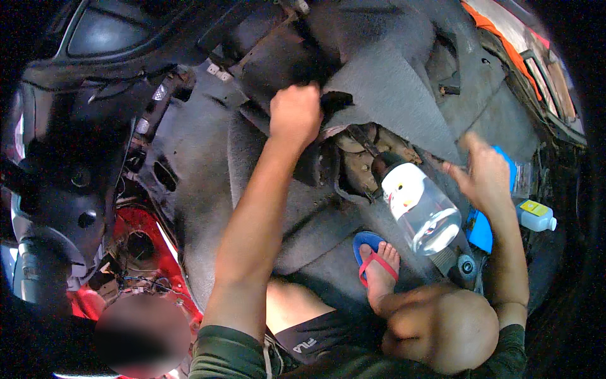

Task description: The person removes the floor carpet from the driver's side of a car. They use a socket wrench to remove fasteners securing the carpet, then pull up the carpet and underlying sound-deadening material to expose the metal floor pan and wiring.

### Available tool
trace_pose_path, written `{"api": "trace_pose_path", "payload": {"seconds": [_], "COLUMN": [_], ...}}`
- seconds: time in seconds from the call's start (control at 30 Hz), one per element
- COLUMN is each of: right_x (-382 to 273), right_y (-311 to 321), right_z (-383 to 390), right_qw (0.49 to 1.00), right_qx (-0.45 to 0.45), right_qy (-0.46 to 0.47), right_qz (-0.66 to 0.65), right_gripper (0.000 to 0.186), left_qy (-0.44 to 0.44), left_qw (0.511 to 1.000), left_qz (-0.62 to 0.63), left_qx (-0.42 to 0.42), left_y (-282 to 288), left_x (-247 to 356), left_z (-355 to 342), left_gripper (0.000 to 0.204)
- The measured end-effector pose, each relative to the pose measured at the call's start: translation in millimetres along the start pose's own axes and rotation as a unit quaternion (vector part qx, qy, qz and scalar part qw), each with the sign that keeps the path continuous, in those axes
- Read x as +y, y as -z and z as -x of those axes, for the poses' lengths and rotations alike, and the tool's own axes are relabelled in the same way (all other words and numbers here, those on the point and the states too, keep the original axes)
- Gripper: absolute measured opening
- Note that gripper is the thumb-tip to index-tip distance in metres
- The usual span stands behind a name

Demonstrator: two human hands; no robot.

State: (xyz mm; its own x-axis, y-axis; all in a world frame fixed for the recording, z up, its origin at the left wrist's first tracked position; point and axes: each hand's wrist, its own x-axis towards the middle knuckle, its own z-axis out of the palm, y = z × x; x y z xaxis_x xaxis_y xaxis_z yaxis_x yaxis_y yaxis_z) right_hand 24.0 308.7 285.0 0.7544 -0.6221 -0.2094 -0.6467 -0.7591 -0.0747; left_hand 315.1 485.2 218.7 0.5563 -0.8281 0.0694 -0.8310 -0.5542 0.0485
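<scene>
Grey carpet (pixel 391 88) covers a car's floor and rises in a fold over the centre tunnel. My left hand (pixel 297 117) is closed in a fist against the carpet; its fingers hide what it grips. On the right, my right hand (pixel 485 174), slightly smeared, has its thumb and curled fingers about the carpet flap's edge. Between my hands, a ragged opening (pixel 360 167) bares dirty metal and a dark lever. Nearer me, a clear bottle (pixel 435 218) with a white label and dark top leans at the opening's near side.
A blue packet (pixel 480 232) lies under my right forearm, with a small white bottle with a yellow label (pixel 535 215) beyond it. My foot in a blue sandal (pixel 379 262) rests on the carpet. Dark dashboard panels (pixel 57 158) and a red door sill (pixel 167 249) stand left.
</scene>
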Motion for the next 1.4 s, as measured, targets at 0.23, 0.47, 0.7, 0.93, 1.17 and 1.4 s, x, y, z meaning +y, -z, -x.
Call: {"api": "trace_pose_path", "payload": {"seconds": [0.23,0.47,0.7,0.93,1.17,1.4], "right_x": [-90,-146,-113,-61,-43,-79], "right_y": [22,3,-2,26,68,63], "right_z": [-84,-145,-117,-54,-31,-141], "right_qw": [0.891,0.903,0.885,0.888,0.889,0.909], "right_qx": [0.239,0.14,0.184,0.173,0.084,-0.037], "right_qy": [0.376,0.375,0.422,0.425,0.447,0.399], "right_qz": [0.086,0.153,0.073,0.037,-0.043,-0.111], "right_gripper": [0.095,0.046,0.016,0.026,0.041,0.06], "left_qy": [-0.035,0.128,0.061,0.077,0.087,0.088], "left_qw": [0.989,0.979,0.998,0.991,0.977,0.967], "left_qz": [0.142,0.152,0.02,0.097,0.191,0.223], "left_qx": [0.008,0.031,-0.022,-0.054,-0.039,-0.09], "left_y": [7,0,-15,32,72,74], "left_x": [-14,-94,-54,49,79,73], "left_z": [-11,2,21,76,114,97], "left_gripper": [0.036,0.06,0.018,0.012,0.017,0.028]}}
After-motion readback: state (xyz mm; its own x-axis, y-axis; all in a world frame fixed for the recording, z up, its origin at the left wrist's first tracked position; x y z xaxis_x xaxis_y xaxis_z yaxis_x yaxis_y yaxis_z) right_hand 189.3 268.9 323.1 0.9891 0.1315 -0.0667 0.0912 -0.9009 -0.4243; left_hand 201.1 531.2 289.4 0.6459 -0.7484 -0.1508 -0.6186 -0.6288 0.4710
